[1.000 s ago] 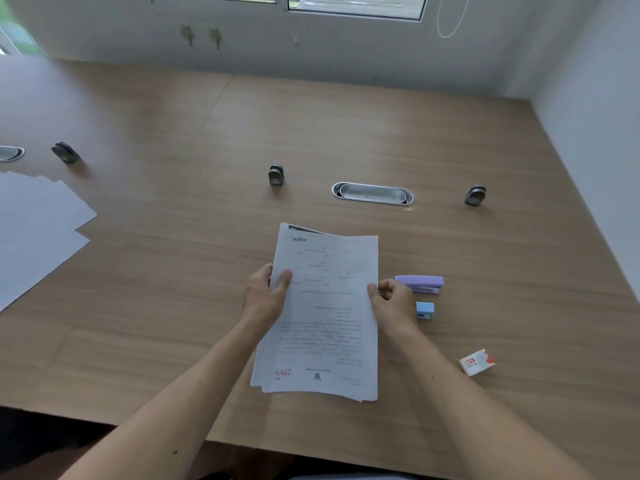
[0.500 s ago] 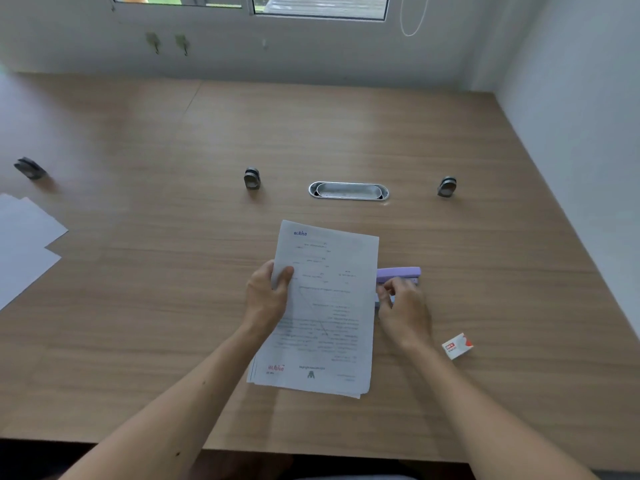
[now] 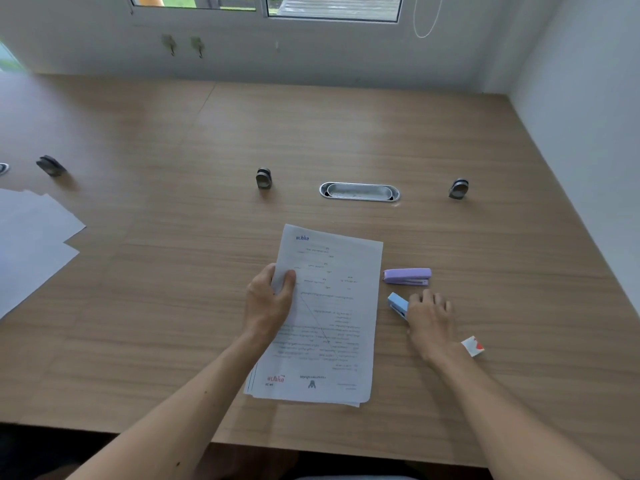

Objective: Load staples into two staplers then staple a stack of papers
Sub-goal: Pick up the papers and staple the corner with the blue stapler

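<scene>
While the left hand (image 3: 268, 299) pinches the left edge of the stack of papers (image 3: 329, 317) flat on the tabletop (image 3: 173, 271), the right hand (image 3: 429, 318) closes around the blue stapler (image 3: 397, 304). Just beyond lies the purple stapler (image 3: 408, 276). Beside the right wrist sits the staple box (image 3: 472, 346), shut, its contents unseen.

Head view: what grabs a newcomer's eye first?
The printed paper stack at the table's centre, its left edge gripped by the left hand. Just right of it, the right hand covers a blue stapler, with a purple stapler lying beyond.
</scene>
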`<state>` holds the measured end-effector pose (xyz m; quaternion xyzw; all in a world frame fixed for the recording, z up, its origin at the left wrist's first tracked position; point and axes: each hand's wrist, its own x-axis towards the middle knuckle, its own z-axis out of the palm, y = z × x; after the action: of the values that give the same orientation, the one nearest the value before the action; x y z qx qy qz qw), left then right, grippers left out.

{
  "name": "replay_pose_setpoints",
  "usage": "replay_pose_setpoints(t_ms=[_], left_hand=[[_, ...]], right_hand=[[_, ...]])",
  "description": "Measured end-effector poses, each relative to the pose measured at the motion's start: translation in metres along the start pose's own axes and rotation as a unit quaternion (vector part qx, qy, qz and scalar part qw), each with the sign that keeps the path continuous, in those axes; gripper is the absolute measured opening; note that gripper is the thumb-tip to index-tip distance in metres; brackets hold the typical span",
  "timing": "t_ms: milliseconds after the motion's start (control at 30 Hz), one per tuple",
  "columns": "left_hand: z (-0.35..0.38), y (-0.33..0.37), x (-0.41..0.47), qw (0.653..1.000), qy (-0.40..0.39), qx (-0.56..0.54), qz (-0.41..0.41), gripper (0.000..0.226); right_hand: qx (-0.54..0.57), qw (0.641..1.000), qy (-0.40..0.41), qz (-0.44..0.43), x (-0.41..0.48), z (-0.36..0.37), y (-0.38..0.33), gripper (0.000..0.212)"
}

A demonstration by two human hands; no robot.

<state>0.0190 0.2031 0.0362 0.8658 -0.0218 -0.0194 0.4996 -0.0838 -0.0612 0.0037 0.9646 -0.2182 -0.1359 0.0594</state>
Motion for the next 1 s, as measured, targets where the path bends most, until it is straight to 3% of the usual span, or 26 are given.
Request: replay_pose_setpoints(t_ms=[100,167,267,400,467,533,600,767,1000], left_hand=[[-0.003,-0.001,-0.002,1.0,-0.009,-0.006,-0.007,0.018],[-0.004,-0.002,-0.002,1.0,-0.015,-0.013,-0.009,0.019],[-0.006,-0.001,-0.002,1.0,-0.019,-0.013,-0.009,0.02],[-0.007,0.0,-0.002,1.0,-0.028,-0.006,-0.004,0.021],[-0.006,0.001,-0.002,0.999,-0.032,-0.008,-0.003,0.021],[-0.005,0.002,-0.003,0.999,-0.037,-0.012,0.002,0.021],[-0.006,0.003,-0.004,0.999,-0.042,-0.017,0.004,0.022],[-0.01,0.002,-0.004,0.999,-0.044,0.002,0.023,0.022],[-0.015,0.005,-0.008,0.998,-0.05,-0.027,0.02,0.015]], right_hand=[[0.148,0.987,-0.012,0.059,-0.001,0.002,-0.002,0.025],[0.322,0.938,-0.029,0.124,-0.003,-0.008,-0.005,0.022],[0.547,0.814,0.004,0.195,0.001,-0.029,-0.013,0.021],[0.765,0.611,0.033,0.202,0.02,-0.051,-0.02,0.025],[0.808,0.549,0.036,0.212,0.029,-0.063,-0.021,0.027],[0.83,0.518,0.043,0.202,0.034,-0.077,-0.023,0.033],[0.838,0.514,0.051,0.174,0.038,-0.091,-0.027,0.038],[0.774,0.603,0.149,0.122,0.04,-0.118,-0.038,0.029],[0.704,0.704,0.088,0.043,0.041,-0.114,-0.051,0.028]])
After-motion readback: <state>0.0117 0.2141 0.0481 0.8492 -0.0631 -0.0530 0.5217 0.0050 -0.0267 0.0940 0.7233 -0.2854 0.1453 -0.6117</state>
